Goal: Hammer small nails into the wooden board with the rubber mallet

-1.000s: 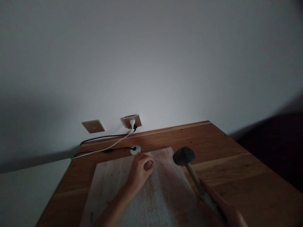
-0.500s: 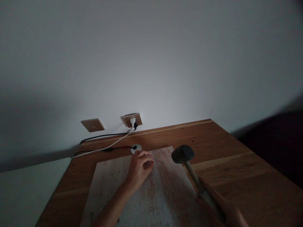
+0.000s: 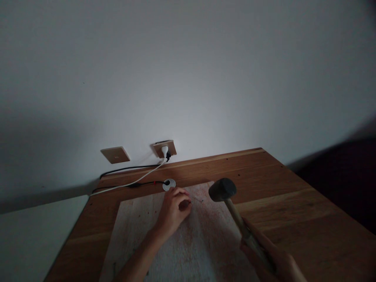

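My right hand [image 3: 268,254] is wrapped round the wooden handle of a rubber mallet [image 3: 222,190], whose black head hangs over the right edge of a pale, worn board [image 3: 188,243]. Near the board's far edge my left hand [image 3: 173,207] is closed in a pinch on a nail [image 3: 191,202]; only its small dark end shows past the fingertips. To the right of that pinch, another nail [image 3: 202,201] stands in the board. The mallet head is apart from both nails.
The board lies on a wooden table [image 3: 276,188] against a white wall. Behind it are a round cable grommet [image 3: 169,184], black and white cables [image 3: 129,185], and a wall socket [image 3: 165,149] with plugs. A blank plate [image 3: 115,155] is left of the socket.
The mallet and my right hand have shifted slightly left, towards my left hand. My left hand stays in nearly the same place, fingers still pinched.
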`<state>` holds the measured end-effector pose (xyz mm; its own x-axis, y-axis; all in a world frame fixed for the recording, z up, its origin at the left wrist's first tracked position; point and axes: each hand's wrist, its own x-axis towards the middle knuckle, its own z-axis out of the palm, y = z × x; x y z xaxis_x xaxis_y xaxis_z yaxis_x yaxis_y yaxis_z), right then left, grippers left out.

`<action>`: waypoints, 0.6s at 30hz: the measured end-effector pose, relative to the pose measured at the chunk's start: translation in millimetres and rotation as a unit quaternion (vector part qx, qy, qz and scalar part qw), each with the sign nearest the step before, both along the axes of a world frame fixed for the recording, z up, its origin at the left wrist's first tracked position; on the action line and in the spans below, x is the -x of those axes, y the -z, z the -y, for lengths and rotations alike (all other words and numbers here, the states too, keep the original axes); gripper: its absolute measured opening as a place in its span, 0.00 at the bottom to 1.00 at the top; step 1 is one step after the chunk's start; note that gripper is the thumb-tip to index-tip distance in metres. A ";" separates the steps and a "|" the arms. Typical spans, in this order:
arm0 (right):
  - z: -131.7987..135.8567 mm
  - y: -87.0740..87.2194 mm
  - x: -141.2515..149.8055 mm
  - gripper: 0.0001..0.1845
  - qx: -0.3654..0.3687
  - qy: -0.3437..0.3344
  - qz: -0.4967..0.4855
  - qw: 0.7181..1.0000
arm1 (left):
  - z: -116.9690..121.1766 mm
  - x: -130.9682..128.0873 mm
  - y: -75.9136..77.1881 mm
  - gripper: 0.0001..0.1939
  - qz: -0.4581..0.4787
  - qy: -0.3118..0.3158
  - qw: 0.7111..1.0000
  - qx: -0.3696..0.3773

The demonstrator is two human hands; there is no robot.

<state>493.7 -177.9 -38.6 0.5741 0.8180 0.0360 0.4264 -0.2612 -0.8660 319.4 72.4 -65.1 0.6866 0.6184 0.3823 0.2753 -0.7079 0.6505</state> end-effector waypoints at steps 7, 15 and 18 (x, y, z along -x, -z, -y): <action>-14.5 13.1 16.6 0.30 -0.012 -0.071 -0.010 0.997 | 1.8 -1.3 -1.9 0.12 -0.014 -0.003 1.000 0.010; -28.4 12.2 26.4 0.28 -0.032 -0.096 0.014 0.995 | 1.4 -0.8 -4.5 0.12 -0.016 -0.008 0.999 0.039; -30.2 10.6 29.1 0.29 -0.035 -0.102 0.007 0.994 | 1.0 0.2 -4.7 0.13 -0.020 -0.003 0.999 0.046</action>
<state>464.6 -147.7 -49.2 0.3959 0.9123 0.1043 0.4769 -0.1072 -0.8724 319.2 71.4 -60.4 0.6958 0.6545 0.2958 0.3069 -0.6433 0.7013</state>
